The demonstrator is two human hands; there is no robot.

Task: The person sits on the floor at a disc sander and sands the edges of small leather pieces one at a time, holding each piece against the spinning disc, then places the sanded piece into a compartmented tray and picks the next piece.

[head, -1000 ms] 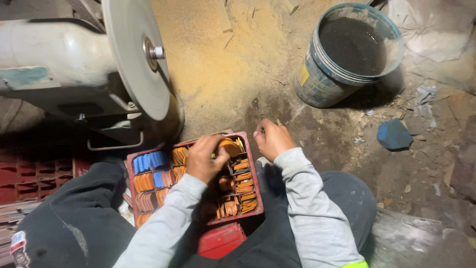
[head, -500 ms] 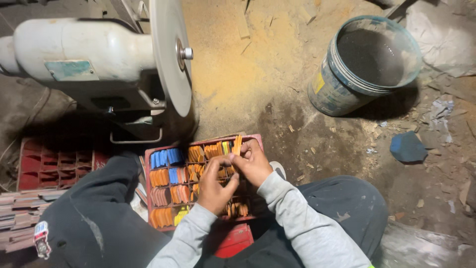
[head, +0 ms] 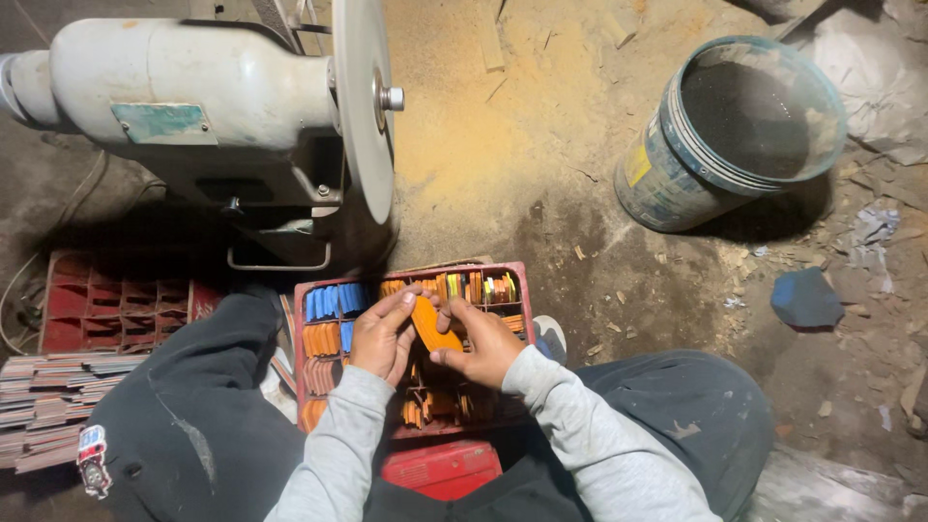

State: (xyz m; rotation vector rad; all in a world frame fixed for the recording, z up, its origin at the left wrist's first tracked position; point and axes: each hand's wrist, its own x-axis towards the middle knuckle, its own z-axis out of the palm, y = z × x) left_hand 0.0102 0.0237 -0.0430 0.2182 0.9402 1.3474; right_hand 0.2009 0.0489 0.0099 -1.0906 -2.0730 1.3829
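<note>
My left hand [head: 382,335] and my right hand [head: 481,342] both grip one flat orange oval piece [head: 430,327], held between them above a red compartment crate [head: 411,282]. The crate sits between my knees and is packed with rows of orange pieces and some blue pieces [head: 329,302] at its left end. Just beyond the crate stands a grey bench grinder [head: 193,92] with a large pale grinding disc [head: 365,97].
A second red crate [head: 116,300] lies on the left with a stack of flat strips [head: 43,401] in front of it. A dirty bucket [head: 725,135] stands at the upper right. A blue lump [head: 805,298] rests on the dusty floor to the right.
My hands came together over the crate and lifted one orange piece out of it. The view shifted, so the grinder and the crate moved right in the picture.
</note>
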